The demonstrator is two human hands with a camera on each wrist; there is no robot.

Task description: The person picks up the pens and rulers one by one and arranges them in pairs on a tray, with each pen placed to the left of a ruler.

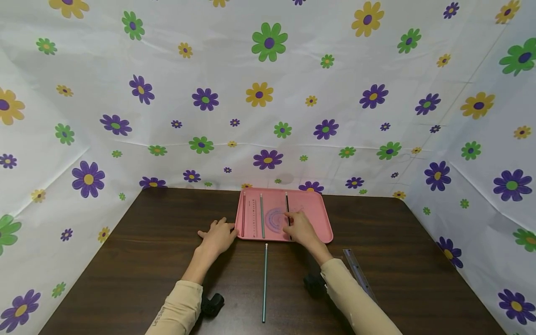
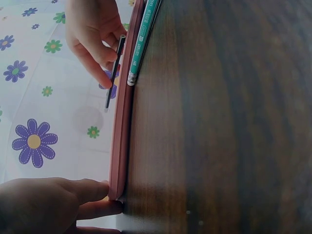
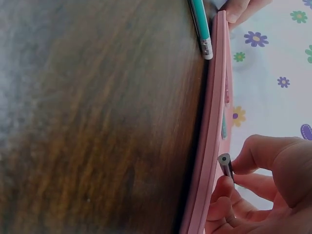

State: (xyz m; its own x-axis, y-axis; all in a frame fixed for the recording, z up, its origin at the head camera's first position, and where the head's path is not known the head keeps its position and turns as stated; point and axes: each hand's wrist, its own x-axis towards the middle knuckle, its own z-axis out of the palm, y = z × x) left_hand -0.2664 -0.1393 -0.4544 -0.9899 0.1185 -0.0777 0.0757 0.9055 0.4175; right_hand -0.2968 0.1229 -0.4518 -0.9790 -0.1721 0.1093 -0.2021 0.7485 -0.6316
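My right hand [image 1: 302,229] pinches a black pencil [image 1: 287,204] between thumb and fingers over the right half of a pink tray [image 1: 318,214]. Its flat end [image 3: 224,158] faces the right wrist camera, just above the tray's front rim. My left hand [image 1: 218,236] touches the tray's front left corner, its fingertips at the rim and beside it on the table. On the tray lie a dark red pencil [image 1: 244,214], a clear ruler [image 1: 253,218], a green pencil [image 1: 262,216] and a clear purple protractor [image 1: 273,219], partly covered by my right hand.
Another green pencil [image 1: 264,284] lies on the dark wooden table [image 1: 125,260] in front of the tray, its white eraser end near the rim. A dark ruler [image 1: 358,272] lies beside my right forearm, partly hidden by the sleeve. A flowered cloth [image 1: 234,167] hangs behind the table.
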